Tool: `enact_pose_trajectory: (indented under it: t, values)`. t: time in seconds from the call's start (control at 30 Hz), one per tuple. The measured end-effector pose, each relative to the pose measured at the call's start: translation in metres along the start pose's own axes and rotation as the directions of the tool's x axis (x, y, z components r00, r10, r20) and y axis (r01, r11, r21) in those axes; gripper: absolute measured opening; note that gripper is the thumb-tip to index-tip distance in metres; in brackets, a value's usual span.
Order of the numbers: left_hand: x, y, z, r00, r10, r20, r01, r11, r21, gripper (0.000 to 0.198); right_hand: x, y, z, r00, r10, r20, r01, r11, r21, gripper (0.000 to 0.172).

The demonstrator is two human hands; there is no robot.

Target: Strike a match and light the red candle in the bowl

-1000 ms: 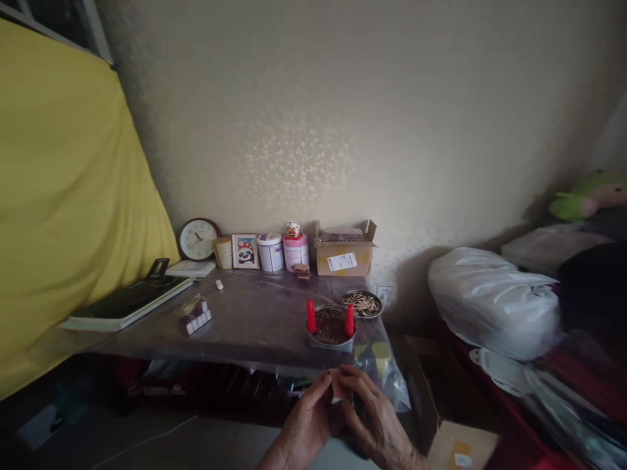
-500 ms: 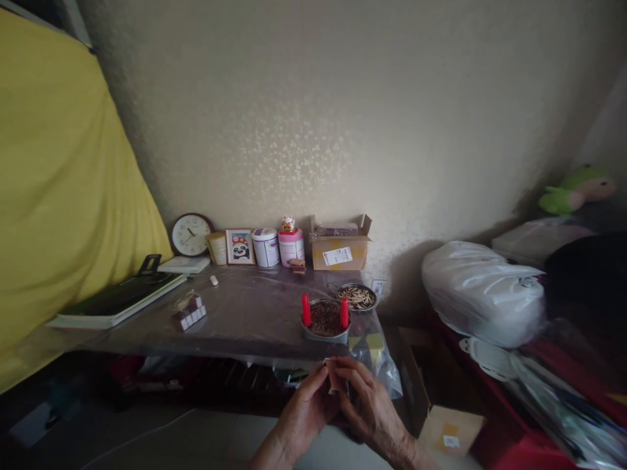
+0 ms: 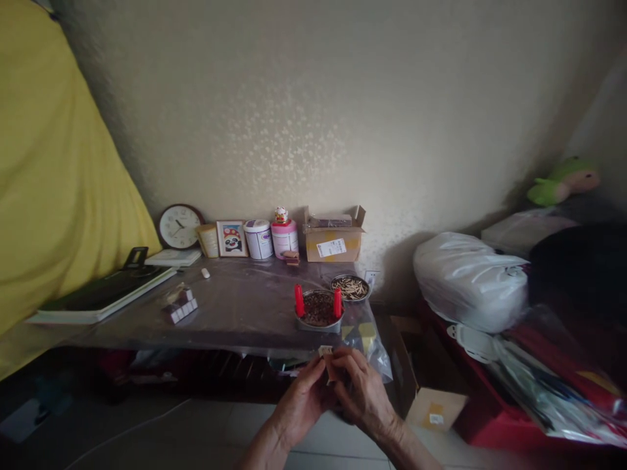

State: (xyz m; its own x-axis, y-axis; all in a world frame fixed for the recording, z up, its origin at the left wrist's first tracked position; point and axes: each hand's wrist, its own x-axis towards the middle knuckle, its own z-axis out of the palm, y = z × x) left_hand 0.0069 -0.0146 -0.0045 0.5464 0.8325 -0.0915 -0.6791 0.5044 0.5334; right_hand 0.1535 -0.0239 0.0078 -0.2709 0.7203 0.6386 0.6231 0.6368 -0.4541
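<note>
A small matchbox (image 3: 331,369) is held up between both hands, just in front of the table edge. My left hand (image 3: 304,395) grips its left side between thumb and fingers. My right hand (image 3: 360,388) is closed on its other side, with the fingertips over it. A pale end of the box sticks out at the top; its lower part is hidden by fingers. Beyond the hands stands a metal tin (image 3: 321,326) with dark grainy filling and two upright red candles (image 3: 299,301). Behind it is a round dish of matchsticks (image 3: 349,288).
On the plastic-covered table (image 3: 245,294) lie a stack of matchboxes (image 3: 183,307) and a folder (image 3: 108,294). A clock (image 3: 180,226), canisters (image 3: 258,240) and an open carton (image 3: 334,247) line the wall. Another carton (image 3: 435,408) and white bags (image 3: 470,281) are at right.
The view has shifted slightly, so the table things appear further left and higher. The pale end of the matchbox shows more above my fingers; both hands still hold it.
</note>
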Motion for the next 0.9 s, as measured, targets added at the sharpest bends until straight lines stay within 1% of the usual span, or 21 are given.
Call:
enact_pose_trajectory:
  t: [0.13,0.27,0.33,0.43,0.53,0.67,0.8,0.9]
  values:
    - [-0.002,0.001,0.003,1.0,-0.005,-0.018,0.005,1.0,-0.012,0.019,0.001,-0.003,-0.003,1.0,0.006,0.008,-0.006,1.0,0.002,0.027]
    - [-0.003,0.007,0.004,0.999,-0.019,-0.046,0.018,0.999,-0.03,0.018,0.003,-0.006,-0.011,0.995,0.0,0.095,-0.005,0.998,0.057,0.021]
    - [-0.003,0.01,0.003,0.996,-0.025,-0.081,0.021,0.998,-0.053,0.017,0.005,-0.004,-0.016,0.993,0.02,0.117,-0.031,0.995,0.095,0.019]
    - [-0.003,0.013,0.0,0.986,-0.048,-0.161,0.047,0.999,-0.007,0.019,0.009,0.004,-0.019,0.992,0.095,0.078,-0.104,0.989,0.11,0.012]
    - [-0.003,0.013,-0.001,0.975,-0.107,-0.193,0.119,0.991,0.056,0.023,0.01,0.013,-0.018,0.989,0.13,0.068,-0.136,0.987,0.088,0.013]
    - [-0.003,0.011,-0.001,0.964,-0.171,-0.205,0.19,0.979,0.078,0.025,0.008,0.017,-0.014,0.979,0.142,0.146,-0.151,0.987,0.051,0.014]
    - [-0.004,0.009,-0.002,0.955,-0.19,-0.226,0.219,0.969,0.112,0.024,0.007,0.012,-0.017,0.961,0.16,0.224,-0.164,0.987,-0.004,0.014]
    - [-0.004,0.009,-0.004,0.953,-0.194,-0.233,0.23,0.963,0.14,0.023,0.008,0.009,-0.02,0.938,0.19,0.289,-0.181,0.982,-0.057,0.013]
